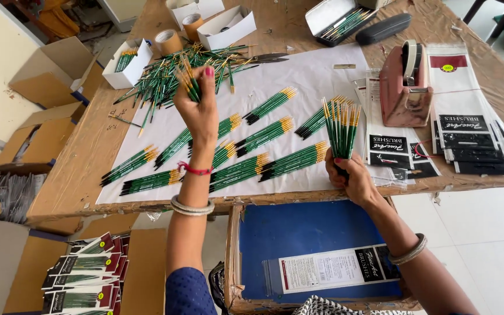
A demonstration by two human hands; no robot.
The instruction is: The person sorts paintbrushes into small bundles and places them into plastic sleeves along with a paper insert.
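My left hand (200, 114) is raised over the white paper (316, 76) and grips a few green-handled paintbrushes (189, 81) with yellow ends. Behind it lies a loose heap of the same brushes (164, 73). My right hand (351, 178) holds an upright bundle of green brushes (340, 128) near the table's front edge. Between the two hands, several sorted bundles of brushes (252, 154) lie in rows on the paper.
A pink tape dispenser (405, 87) stands at the right beside stacked black-and-white packaging sleeves (468, 134). White boxes (226, 26), tape rolls (168, 42) and an open black case (336, 20) sit at the back. A blue-lined carton (298, 233) is below the table edge; packed brush sets (83, 274) lie lower left.
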